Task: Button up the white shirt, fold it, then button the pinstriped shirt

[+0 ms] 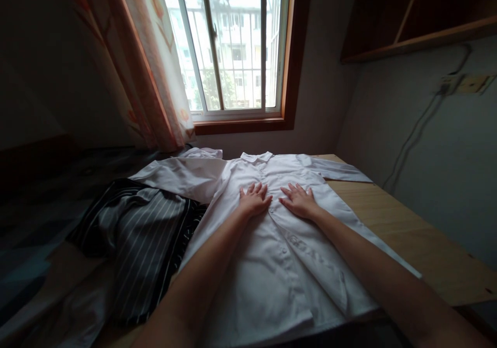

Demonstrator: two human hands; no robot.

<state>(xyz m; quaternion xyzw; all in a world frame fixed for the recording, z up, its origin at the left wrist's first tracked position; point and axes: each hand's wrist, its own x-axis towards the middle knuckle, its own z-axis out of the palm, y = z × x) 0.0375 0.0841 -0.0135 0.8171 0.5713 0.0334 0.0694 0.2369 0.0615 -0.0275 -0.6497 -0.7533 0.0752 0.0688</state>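
Observation:
A white button-up shirt (248,265) lies spread face up on a wooden table, its collar toward the window and its hem toward me. One sleeve stretches out to the left, the other to the right. My left hand (254,200) rests flat on the shirt's chest, left of the button line, fingers spread. Across the button line, my right hand (298,201) also lies flat on the cloth with its fingers apart. Neither hand grips anything. Below the hands the front edges part slightly, and wrinkles run through the lower right side.
Black-and-grey striped clothing (143,234) is heaped left of the shirt. Bare wood of the table (388,229) shows at the right. A curtain (151,68) hangs beside the barred window (233,47). A cable (413,130) runs down the right wall below a shelf (419,42).

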